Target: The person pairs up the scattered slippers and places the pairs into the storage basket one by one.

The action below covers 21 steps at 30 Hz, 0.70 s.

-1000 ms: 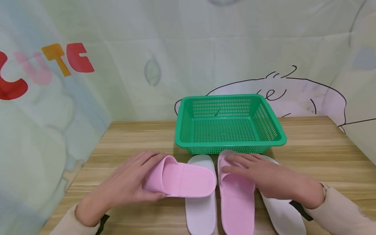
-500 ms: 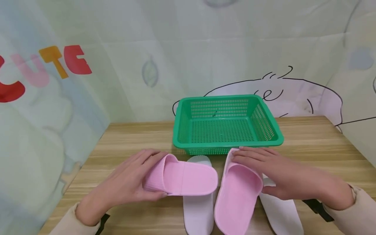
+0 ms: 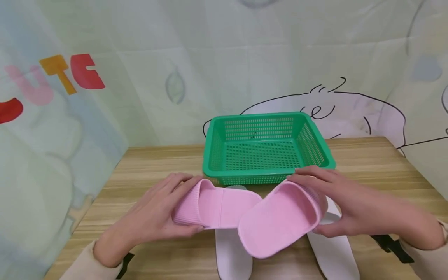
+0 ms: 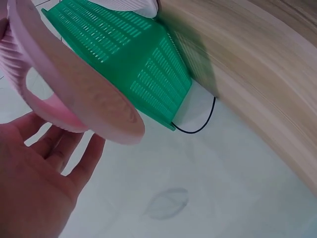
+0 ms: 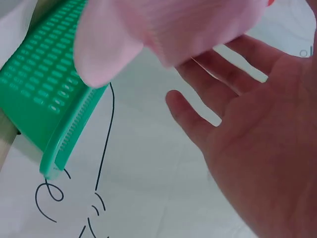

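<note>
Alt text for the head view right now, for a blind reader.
Left hand and right hand each hold a pink slide slipper, with two white slippers beneath on a wooden table. Behind stands a green mesh basket, before a printed cloth.

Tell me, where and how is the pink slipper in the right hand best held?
Probably by its ribbed strap, coming from the right, fingers over the far edge and thumb at the near one. The strap stands up as a band on the side by the right hand, while the bare sole end points away, across the other pink slipper in the head view.
</note>
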Each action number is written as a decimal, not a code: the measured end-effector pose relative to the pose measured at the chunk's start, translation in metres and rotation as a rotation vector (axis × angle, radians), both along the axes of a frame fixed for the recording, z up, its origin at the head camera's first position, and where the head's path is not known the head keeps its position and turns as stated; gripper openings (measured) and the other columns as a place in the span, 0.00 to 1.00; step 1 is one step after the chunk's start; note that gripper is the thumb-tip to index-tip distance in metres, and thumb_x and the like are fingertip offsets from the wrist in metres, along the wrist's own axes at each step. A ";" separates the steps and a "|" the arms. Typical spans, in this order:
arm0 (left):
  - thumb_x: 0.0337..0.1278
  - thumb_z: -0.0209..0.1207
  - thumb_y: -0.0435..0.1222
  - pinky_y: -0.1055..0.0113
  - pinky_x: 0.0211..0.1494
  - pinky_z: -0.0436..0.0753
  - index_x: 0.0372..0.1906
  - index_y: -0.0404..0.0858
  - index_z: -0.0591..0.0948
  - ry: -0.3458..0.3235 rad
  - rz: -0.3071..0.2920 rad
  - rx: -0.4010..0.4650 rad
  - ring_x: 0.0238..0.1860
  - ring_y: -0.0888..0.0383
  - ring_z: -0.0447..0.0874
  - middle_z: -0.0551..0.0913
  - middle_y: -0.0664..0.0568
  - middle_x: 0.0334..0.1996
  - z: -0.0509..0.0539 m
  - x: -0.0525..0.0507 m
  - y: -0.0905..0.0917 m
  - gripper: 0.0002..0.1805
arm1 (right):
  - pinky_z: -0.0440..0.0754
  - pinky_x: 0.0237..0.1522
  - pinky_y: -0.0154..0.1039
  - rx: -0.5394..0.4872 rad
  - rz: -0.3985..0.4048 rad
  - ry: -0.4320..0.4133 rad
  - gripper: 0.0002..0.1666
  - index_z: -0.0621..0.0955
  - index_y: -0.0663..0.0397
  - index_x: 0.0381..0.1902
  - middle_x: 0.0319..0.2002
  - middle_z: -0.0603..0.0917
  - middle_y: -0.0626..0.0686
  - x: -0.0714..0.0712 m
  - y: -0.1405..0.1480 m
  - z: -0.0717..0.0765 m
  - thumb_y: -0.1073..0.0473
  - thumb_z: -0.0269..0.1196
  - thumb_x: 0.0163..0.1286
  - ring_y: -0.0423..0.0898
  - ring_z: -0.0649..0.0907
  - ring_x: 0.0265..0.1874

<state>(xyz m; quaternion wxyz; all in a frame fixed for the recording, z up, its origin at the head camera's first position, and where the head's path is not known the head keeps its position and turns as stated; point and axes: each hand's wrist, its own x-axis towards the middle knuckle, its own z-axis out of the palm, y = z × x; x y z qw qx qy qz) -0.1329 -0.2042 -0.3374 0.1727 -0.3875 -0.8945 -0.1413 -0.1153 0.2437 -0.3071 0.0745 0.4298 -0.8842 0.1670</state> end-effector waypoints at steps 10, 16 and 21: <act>0.42 0.78 0.62 0.55 0.52 0.86 0.77 0.42 0.73 0.031 0.045 0.058 0.59 0.55 0.78 0.79 0.52 0.61 0.003 -0.002 0.001 0.56 | 0.86 0.41 0.34 -0.134 -0.030 -0.032 0.55 0.73 0.39 0.74 0.64 0.71 0.42 -0.005 0.009 0.002 0.49 0.86 0.49 0.39 0.75 0.54; 0.41 0.79 0.57 0.57 0.49 0.87 0.75 0.41 0.75 0.016 0.080 0.086 0.59 0.55 0.78 0.79 0.51 0.61 0.007 -0.003 0.000 0.53 | 0.84 0.39 0.34 -0.116 -0.071 0.000 0.53 0.74 0.38 0.73 0.63 0.75 0.39 -0.007 0.015 0.002 0.44 0.85 0.50 0.36 0.72 0.55; 0.39 0.81 0.55 0.56 0.50 0.88 0.76 0.43 0.74 0.008 0.097 0.092 0.62 0.54 0.76 0.78 0.51 0.64 0.009 -0.003 0.000 0.54 | 0.84 0.39 0.35 -0.136 -0.104 0.014 0.54 0.75 0.38 0.72 0.62 0.76 0.38 -0.007 0.017 0.007 0.45 0.87 0.47 0.35 0.72 0.54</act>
